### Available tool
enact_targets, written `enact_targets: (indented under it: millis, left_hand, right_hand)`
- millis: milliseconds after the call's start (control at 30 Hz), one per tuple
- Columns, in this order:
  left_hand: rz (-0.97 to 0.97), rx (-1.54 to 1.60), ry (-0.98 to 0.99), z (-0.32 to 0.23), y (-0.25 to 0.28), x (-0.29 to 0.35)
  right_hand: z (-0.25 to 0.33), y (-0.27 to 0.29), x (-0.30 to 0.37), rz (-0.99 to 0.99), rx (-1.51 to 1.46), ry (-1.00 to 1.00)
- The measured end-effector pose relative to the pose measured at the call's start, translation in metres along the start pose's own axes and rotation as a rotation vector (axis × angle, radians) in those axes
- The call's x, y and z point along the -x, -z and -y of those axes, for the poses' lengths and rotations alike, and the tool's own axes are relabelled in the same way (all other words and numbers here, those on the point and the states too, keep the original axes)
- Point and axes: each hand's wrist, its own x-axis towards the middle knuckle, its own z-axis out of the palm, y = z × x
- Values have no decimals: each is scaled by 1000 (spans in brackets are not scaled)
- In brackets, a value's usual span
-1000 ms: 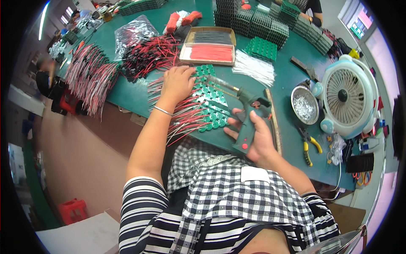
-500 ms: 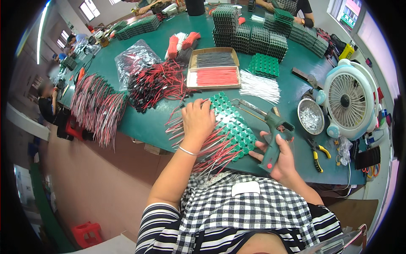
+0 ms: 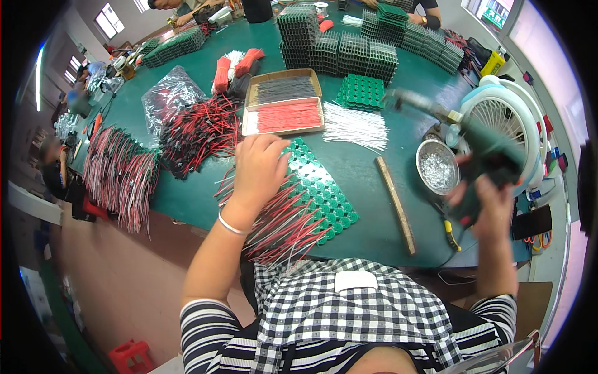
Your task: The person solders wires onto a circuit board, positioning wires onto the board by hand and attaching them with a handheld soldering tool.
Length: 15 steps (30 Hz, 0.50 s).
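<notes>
My left hand (image 3: 258, 171) is bent over the upper left edge of a green circuit board panel (image 3: 321, 187) of round sections. Its fingers are curled down, and what they pinch is hidden beneath them. Red, white and dark wires (image 3: 283, 224) fan out from the panel's left side toward my apron. At the right, my right hand (image 3: 486, 202) grips the handle of a dark green soldering gun (image 3: 492, 149), blurred by motion. The gun's long metal nose points up and left, above the table and in front of the fan.
A wooden stick (image 3: 396, 206) lies right of the panel. Nearby are a metal bowl (image 3: 438, 167) of silvery bits, yellow-handled pliers (image 3: 451, 235) and a fan (image 3: 498, 118). Beyond sit a wire box (image 3: 283, 129), white wires (image 3: 355, 126), stacked green panels (image 3: 361, 92) and wire bundles (image 3: 199, 134).
My right hand has carried the soldering gun up and right, away from the panel, uncovering the wooden stick. My left hand stays at the panel's edge while the whole view has shifted.
</notes>
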Motion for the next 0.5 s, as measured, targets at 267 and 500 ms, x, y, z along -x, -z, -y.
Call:
enact_targets:
  millis: [267,500]
  left_hand:
    - [212,202,-360,-68,-88,-81]
    - [261,61,-307,-81,-148,-95]
  right_hand:
    - [139,98,-110,101,1149,386]
    - [101,45,-100,141,920,382]
